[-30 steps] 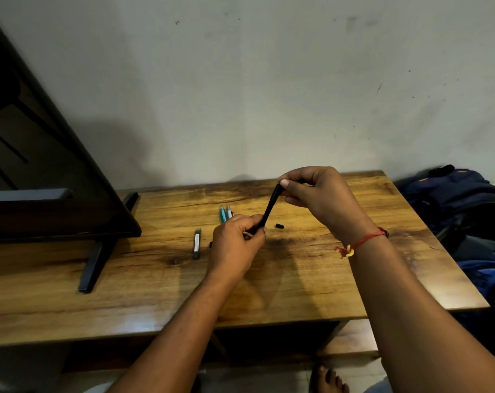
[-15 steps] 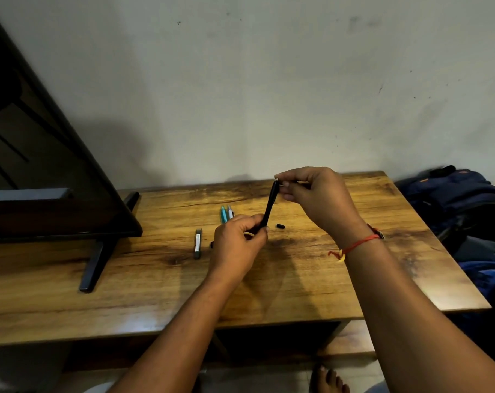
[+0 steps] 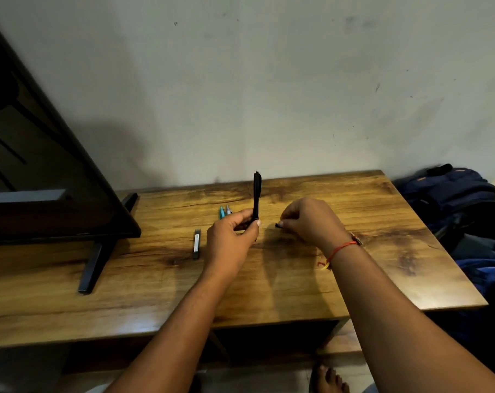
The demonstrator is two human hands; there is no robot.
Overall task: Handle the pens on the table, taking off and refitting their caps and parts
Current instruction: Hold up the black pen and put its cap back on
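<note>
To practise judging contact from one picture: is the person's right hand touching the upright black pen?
Apart. The head view shows a strip of table between the right hand and the black pen, which only the left hand grips near its lower end.

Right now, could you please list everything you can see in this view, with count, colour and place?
black pen: one, black, held upright above the table by the left hand
small pen part: one, black, at the right hand's fingertips; grip unclear
pens: two, teal and pale grey, side by side behind the left hand, partly hidden
pen piece: one, grey and black, lying on the table left of the left hand
table: one, brown wood, against the wall
screen: one, black, on a stand at the table's left end
bags: count unclear, dark blue, heaped right of the table
thread: one, red, on the right wrist
left hand: one, mid-table
right hand: one, low over the table
foot: one, bare, on the floor
</note>
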